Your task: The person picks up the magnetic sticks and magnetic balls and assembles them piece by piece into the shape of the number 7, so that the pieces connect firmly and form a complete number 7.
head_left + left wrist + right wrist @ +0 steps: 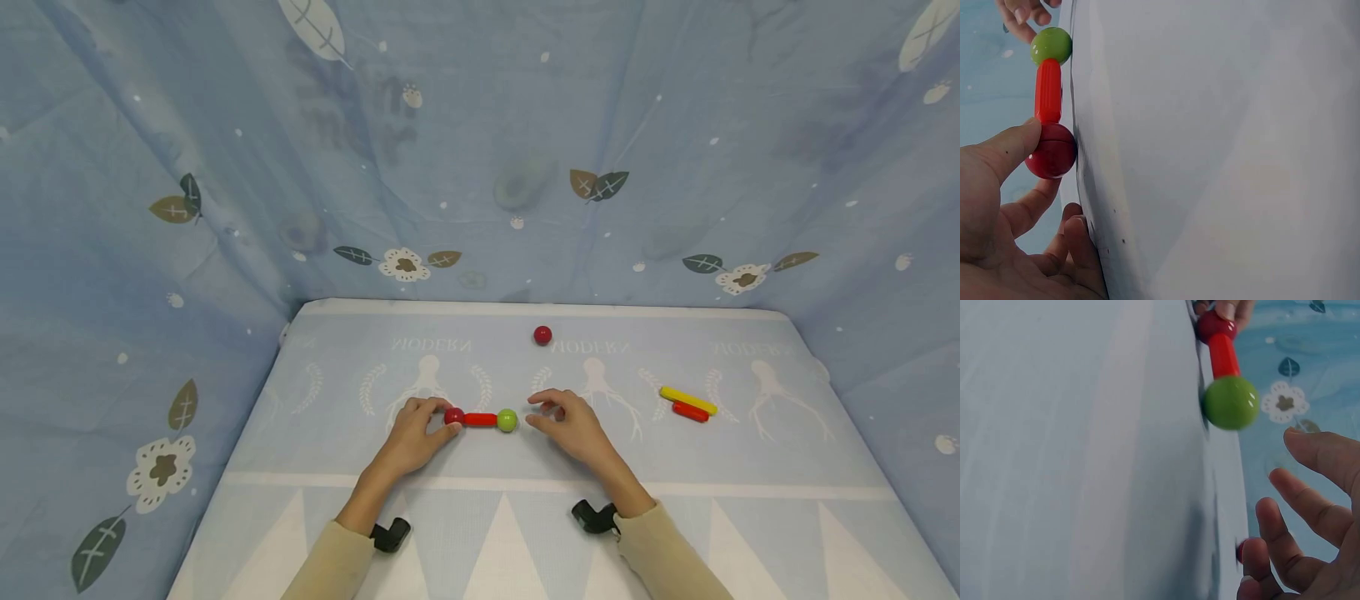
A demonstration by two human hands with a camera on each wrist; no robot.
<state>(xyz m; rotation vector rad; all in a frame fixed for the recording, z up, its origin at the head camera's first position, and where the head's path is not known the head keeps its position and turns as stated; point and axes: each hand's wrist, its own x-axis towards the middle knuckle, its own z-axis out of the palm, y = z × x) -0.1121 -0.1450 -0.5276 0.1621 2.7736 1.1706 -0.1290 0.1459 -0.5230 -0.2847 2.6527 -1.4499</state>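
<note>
A red rod (480, 420) joins a dark red ball (453, 416) on its left to a green ball (507, 420) on its right. My left hand (417, 435) pinches the dark red ball between thumb and fingers, also seen in the left wrist view, where the ball (1052, 152) sits under the thumb tip. My right hand (572, 425) is just right of the green ball, fingers apart and touching nothing. In the right wrist view a gap shows between the green ball (1230, 403) and the right hand (1310, 519).
Another dark red ball (542, 335) lies near the table's back edge. To the right, a yellow rod (688, 400) lies beside a shorter red rod (690, 412). Patterned blue cloth (480, 150) hangs behind the table and at its sides.
</note>
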